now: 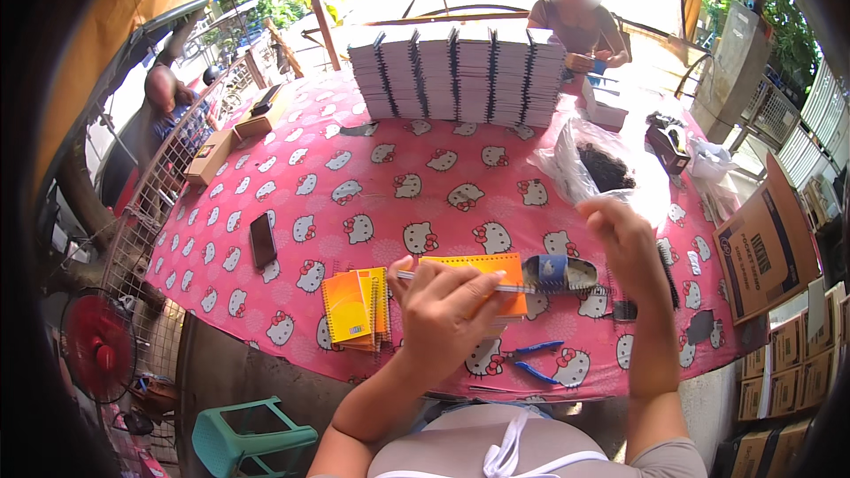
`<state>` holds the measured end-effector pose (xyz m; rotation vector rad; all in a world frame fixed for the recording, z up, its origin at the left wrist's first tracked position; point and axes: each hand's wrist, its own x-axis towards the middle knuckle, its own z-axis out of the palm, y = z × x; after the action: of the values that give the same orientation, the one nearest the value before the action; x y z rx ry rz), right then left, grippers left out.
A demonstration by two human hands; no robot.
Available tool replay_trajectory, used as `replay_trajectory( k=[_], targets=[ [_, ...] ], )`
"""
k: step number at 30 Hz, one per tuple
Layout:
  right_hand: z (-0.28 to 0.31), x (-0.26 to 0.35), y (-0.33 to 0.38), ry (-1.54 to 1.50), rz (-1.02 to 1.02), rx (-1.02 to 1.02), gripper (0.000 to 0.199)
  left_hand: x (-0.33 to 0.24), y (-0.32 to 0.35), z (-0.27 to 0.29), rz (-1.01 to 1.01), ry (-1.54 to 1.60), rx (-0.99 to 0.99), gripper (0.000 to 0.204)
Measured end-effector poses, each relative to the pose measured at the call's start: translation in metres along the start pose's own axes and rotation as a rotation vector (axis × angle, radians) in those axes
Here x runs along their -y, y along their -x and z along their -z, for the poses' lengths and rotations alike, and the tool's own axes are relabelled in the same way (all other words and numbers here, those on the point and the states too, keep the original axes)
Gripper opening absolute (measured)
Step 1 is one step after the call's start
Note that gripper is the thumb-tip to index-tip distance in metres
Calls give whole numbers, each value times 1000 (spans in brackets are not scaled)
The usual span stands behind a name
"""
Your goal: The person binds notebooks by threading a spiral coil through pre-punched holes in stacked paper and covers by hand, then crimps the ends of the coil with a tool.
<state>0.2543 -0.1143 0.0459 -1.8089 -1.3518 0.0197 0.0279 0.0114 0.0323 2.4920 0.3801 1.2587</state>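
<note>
Notebk [512, 288] in L hand [447, 308]; R hand [627, 243] apart

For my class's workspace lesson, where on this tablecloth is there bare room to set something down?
The broadest free patch of pink tablecloth lies between the phone and the tall book stacks. A narrower one separates the phone from the yellow notebooks. It is crowded around the left hand, orange notebook and pliers.
</note>
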Motion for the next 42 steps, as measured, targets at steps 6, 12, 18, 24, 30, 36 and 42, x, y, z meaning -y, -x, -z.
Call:
replay_trajectory(
  k=[6,12,18,24,30,36,42],
  targets=[
    [-71,-179,87,546,-86,355,45,2,-11,-12,49,31,-39,28],
    [-64,-181,39,205,-323,30,39,11,-11,-8,19,-3,-17,29],
    [-1,-38,-36,-456,-28,425,33,16,-11,-12,83,48,-2,32],
    [-8,-40,-44,-332,-213,358,35,7,-18,-1,183,132,7,37],
    [-12,-7,-56,-401,119,385,32,32,3,5,131,195,-80,35],
    [-22,-21,-71,-37,133,370,35,30,-8,10,210,365,31,37],
    [-33,-48,-65,-30,220,274,39,39,-7,3,195,331,-85,36]
  ],
)
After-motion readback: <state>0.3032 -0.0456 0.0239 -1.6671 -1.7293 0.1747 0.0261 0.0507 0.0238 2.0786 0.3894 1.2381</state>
